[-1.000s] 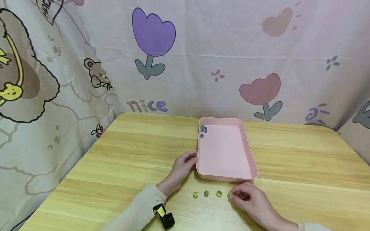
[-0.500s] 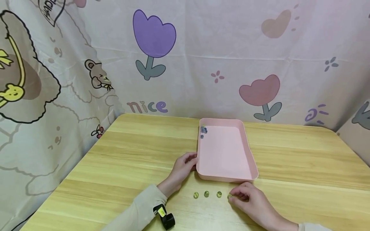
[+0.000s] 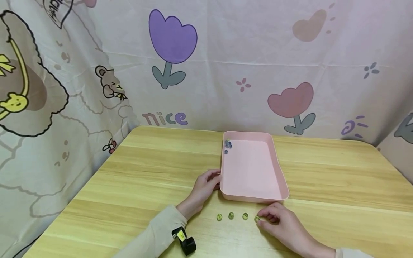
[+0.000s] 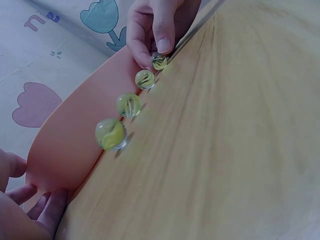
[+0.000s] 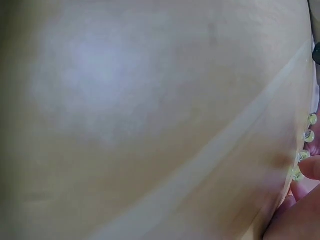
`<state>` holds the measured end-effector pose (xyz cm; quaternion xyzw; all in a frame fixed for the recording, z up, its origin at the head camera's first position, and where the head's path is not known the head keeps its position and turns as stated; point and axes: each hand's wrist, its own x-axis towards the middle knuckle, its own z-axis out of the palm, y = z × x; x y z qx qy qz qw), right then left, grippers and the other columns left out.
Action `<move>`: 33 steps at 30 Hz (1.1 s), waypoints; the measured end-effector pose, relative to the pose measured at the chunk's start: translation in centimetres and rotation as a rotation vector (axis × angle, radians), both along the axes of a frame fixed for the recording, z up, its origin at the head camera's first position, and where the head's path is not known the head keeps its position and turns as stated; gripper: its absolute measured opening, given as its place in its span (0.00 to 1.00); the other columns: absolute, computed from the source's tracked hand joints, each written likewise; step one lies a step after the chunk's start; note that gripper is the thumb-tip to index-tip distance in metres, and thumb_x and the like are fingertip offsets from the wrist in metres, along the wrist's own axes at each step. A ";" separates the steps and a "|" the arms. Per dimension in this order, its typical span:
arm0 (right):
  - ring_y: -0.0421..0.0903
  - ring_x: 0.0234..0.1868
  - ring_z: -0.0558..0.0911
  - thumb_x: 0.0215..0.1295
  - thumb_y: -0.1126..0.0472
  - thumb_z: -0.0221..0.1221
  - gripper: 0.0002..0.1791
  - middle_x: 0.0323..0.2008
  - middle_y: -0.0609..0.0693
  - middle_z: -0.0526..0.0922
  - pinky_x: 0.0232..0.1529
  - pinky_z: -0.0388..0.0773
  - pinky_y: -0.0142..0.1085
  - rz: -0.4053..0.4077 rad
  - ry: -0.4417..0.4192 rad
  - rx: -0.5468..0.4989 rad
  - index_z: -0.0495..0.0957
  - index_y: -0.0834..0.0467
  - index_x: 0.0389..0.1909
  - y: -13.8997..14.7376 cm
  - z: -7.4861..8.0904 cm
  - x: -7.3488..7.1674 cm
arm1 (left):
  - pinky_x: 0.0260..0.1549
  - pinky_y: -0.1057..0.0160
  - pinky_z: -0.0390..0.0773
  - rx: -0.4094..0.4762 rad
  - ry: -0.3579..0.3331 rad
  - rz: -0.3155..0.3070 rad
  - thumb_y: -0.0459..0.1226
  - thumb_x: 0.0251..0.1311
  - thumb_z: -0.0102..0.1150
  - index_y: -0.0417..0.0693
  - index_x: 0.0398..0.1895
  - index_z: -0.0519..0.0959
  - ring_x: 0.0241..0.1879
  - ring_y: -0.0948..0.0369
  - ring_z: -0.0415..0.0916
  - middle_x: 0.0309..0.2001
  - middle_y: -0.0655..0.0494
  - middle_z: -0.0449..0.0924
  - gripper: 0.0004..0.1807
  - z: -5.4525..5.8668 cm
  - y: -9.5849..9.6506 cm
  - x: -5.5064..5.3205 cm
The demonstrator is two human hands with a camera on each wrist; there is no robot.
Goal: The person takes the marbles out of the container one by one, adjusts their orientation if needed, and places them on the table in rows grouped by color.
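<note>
Four-sided and shallow, a pink tray (image 3: 255, 199) lies on the wooden table. My left hand (image 3: 203, 186) rests its fingers against the tray's outer left wall, near the front corner; the left wrist view shows the fingertips touching that wall. Along the tray's front side, several clear marbles with yellow-green swirls stand in a row, among them a leftmost marble (image 3: 219, 217) and a middle marble (image 3: 245, 216). At the row's right end my right hand (image 3: 284, 224) pinches a marble (image 4: 159, 61) between thumb and fingers, on the tabletop. The right wrist view shows only part of this.
Several small bluish marbles (image 3: 228, 144) sit in the tray's far left corner. A black strap device (image 3: 185, 242) is on the left wrist. Behind the table hangs a patterned cloth (image 3: 226, 71). Wooden tabletop (image 3: 155, 172) extends to both sides.
The right fingertips have shifted very slightly, and the marble at the row's right end shows more between them. The left hand and the tray stay in place.
</note>
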<state>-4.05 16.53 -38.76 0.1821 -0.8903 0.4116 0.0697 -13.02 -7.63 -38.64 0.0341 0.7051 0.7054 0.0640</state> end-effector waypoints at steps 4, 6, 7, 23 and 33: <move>0.33 0.32 0.72 0.50 0.64 0.72 0.10 0.33 0.38 0.74 0.32 0.77 0.29 -0.017 -0.003 0.008 0.83 0.50 0.31 0.0 0.2 0.0 | 0.46 0.61 0.80 -0.005 -0.009 0.004 0.33 0.69 0.52 0.30 0.58 0.72 0.44 0.57 0.77 0.48 0.42 0.77 0.18 0.0 0.1 -0.2; 0.33 0.32 0.73 0.49 0.65 0.72 0.10 0.32 0.38 0.74 0.32 0.77 0.29 -0.033 -0.026 0.013 0.83 0.51 0.32 -0.1 0.4 -0.1 | 0.46 0.61 0.80 -0.001 -0.014 0.008 0.32 0.69 0.52 0.30 0.58 0.72 0.44 0.57 0.77 0.49 0.42 0.77 0.18 0.1 0.0 -0.2; 0.33 0.32 0.73 0.48 0.65 0.72 0.11 0.32 0.39 0.75 0.33 0.77 0.29 -0.042 -0.042 0.017 0.83 0.51 0.32 -0.2 0.5 -0.1 | 0.46 0.62 0.80 0.001 -0.017 0.011 0.33 0.69 0.52 0.31 0.58 0.73 0.44 0.57 0.77 0.49 0.42 0.77 0.18 0.2 0.0 -0.3; 0.42 0.36 0.75 0.46 0.70 0.70 0.16 0.35 0.49 0.78 0.36 0.77 0.30 -0.069 -0.403 -0.059 0.81 0.63 0.39 0.8 1.9 0.0 | 0.45 0.61 0.81 0.016 -0.011 -0.002 0.32 0.68 0.52 0.29 0.58 0.72 0.43 0.57 0.77 0.48 0.42 0.77 0.18 0.0 0.2 0.1; 0.41 0.35 0.75 0.52 0.69 0.67 0.16 0.35 0.51 0.78 0.36 0.78 0.29 0.041 -0.477 -0.135 0.78 0.68 0.43 2.6 2.9 0.0 | 0.45 0.61 0.80 0.009 -0.003 0.004 0.33 0.68 0.53 0.30 0.58 0.72 0.43 0.56 0.78 0.48 0.41 0.77 0.19 0.2 0.0 0.3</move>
